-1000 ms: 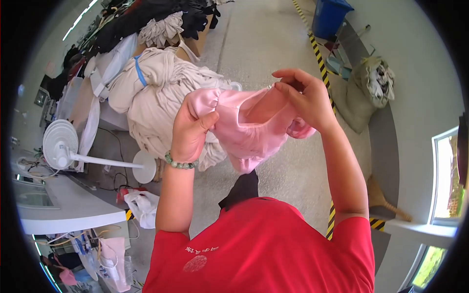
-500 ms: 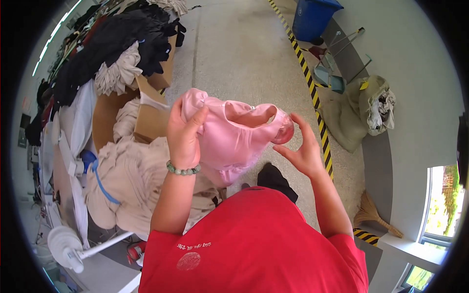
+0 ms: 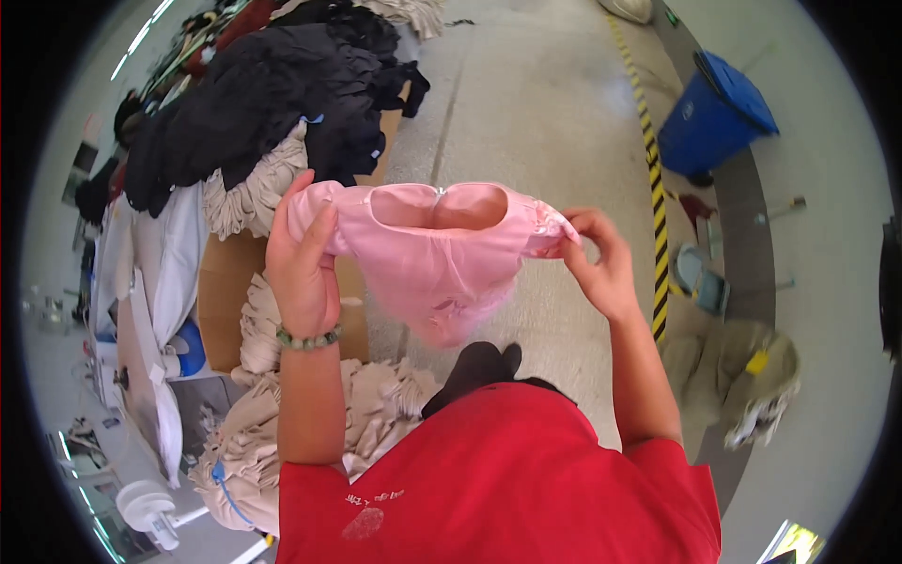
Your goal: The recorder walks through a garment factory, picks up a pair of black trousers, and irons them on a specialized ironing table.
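Thumb and fingers of your left hand (image 3: 305, 282) pinch one shoulder of the pink garment (image 3: 427, 254), the thumb lying across its front, while your right hand (image 3: 601, 268) pinches the tip of the opposite sleeve between thumb and fingers. You have the piece stretched between both hands in front of you, above the floor (image 3: 526, 103), with its wide neckline facing up and its lower part hanging, slightly blurred. A bracelet (image 3: 310, 341) of green beads circles your left wrist, and you wear a red shirt (image 3: 507, 470). Below your left forearm and beside it lies a heap of beige cloth (image 3: 381, 399); a cardboard box (image 3: 222, 296) holding more beige cloth stands behind that hand. Farther off on your left, black garments (image 3: 249, 108) are piled high. To your right, yellow-and-black tape (image 3: 648, 141) runs along the floor; beyond it are a blue bin (image 3: 709, 117) and, nearer you, a drab sack (image 3: 738, 362) by the wall (image 3: 817, 244).
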Motion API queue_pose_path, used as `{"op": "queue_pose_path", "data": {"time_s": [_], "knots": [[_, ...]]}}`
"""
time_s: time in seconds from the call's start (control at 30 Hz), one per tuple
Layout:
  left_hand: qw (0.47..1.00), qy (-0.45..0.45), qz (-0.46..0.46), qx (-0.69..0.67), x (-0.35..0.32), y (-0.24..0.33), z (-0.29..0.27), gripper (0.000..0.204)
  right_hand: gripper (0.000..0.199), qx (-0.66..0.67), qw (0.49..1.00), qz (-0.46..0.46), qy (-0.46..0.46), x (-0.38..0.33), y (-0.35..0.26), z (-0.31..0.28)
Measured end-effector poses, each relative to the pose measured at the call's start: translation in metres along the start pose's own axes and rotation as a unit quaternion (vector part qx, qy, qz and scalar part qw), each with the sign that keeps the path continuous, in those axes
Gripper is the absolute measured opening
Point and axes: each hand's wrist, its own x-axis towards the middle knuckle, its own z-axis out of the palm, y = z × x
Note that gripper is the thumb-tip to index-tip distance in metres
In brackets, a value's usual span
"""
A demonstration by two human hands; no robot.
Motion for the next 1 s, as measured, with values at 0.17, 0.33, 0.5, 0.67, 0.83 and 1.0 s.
{"op": "queue_pose_path", "data": {"time_s": [0.17,0.33,0.5,0.67,0.83,1.0], "knots": [[0.999,0.019,0.02,-0.018,0.147,-0.041,0.018,0.052,0.043,-0.273,0.944,-0.162,-0.09,0.183,0.0,0.038],[0.999,0.036,0.016,-0.03,0.319,-0.101,0.023,0.051,0.011,-0.052,0.972,0.141,-0.179,0.356,0.051,0.044],[0.999,-0.034,-0.025,0.021,0.499,-0.148,0.071,0.054,0.015,-0.111,0.972,0.169,-0.122,0.513,0.084,0.007],[0.994,-0.096,-0.054,-0.006,0.653,-0.187,0.121,0.046,0.019,-0.236,0.968,0.031,-0.075,0.643,0.118,-0.044],[0.985,-0.151,-0.054,0.059,0.772,-0.291,0.147,0.052,0.013,-0.257,0.961,0.026,-0.096,0.764,0.205,-0.08],[0.852,-0.061,0.12,0.506,0.875,-0.349,0.175,0.076,0.016,-0.354,0.915,-0.081,-0.176,0.912,0.263,-0.083]]}}
